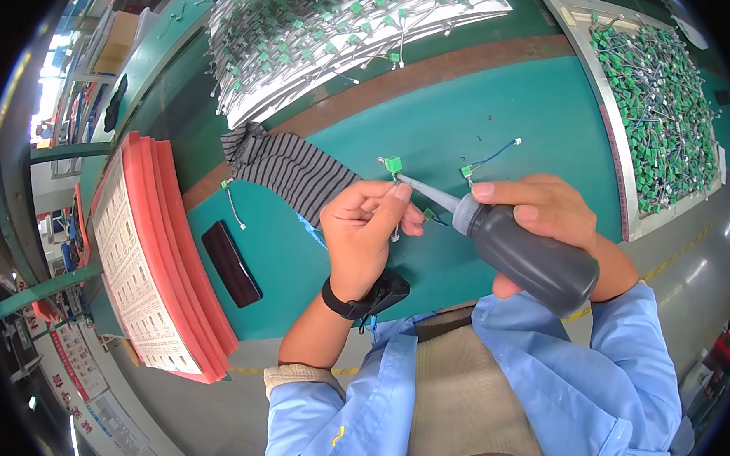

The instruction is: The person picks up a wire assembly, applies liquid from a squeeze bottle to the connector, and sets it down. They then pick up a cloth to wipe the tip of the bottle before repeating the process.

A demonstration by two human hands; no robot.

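Between the thumb and fingers of my left hand point(363, 228), a small green connector point(394, 164) with thin wires is pinched, its green block sticking up above the fingertips. My right hand point(552, 211) grips a dark grey squeeze bottle point(533, 257), tilted so its long tapered nozzle point(429, 190) points left. The nozzle tip is at the connector; whether they touch I cannot tell. A second wired green connector point(469, 170) lies just beyond my right fingers. Another is partly hidden between the hands. A black wrist strap point(344, 306) is on my left wrist.
Many wired green connectors cover a white board point(366, 53) at the back and fill a pale-framed tray point(609, 129) at right. A striped grey cloth point(298, 171), a black phone point(232, 264) and a single connector point(225, 186) lie left, beside red-edged document holders point(186, 260).
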